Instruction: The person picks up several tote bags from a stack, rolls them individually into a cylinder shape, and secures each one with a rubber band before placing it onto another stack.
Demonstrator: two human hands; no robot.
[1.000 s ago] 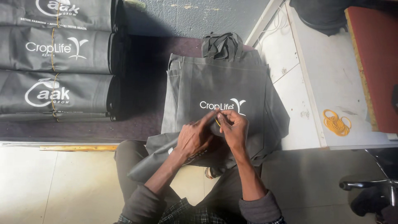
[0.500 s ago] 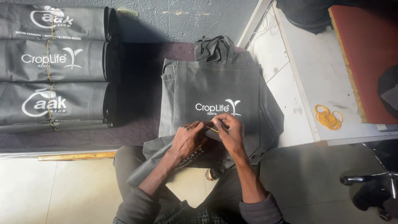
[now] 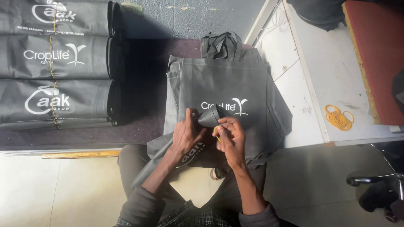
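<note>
Since half a second ago my hands have drawn a little toward me, and the fabric between them now stands up as a small rolled end instead of lying flat. The yellow rubber band (image 3: 217, 133) has shifted from my fingertips at the bag's print to the base of my right fingers.

The pile rests on a dark purple-grey surface (image 3: 143, 88) with a pale strip along its near edge. To my right sits a white table (image 3: 328, 71); a loose heap of yellow rubber bands (image 3: 338, 117) lies on it, well apart from my hands, and a red board (image 3: 376, 54) rests on its far side. To my left, bundles of folded grey bags (image 3: 54, 63) are stacked in rows, each tied round with a thin band. The floor (image 3: 59, 193) below is pale tile, and a chair base (image 3: 374, 178) shows at lower right.

The grey bag (image 3: 227, 84) lies flat on top of a stack of the same bags, handles bunched at the far end, white print facing up. Its near corner is rolled into a dark tube. My left hand (image 3: 185, 134) is closed round that rolled corner (image 3: 209, 117), thumb on top. My right hand (image 3: 229, 138) pinches the rubber band just beside it, fingers curled and touching the fabric.
</note>
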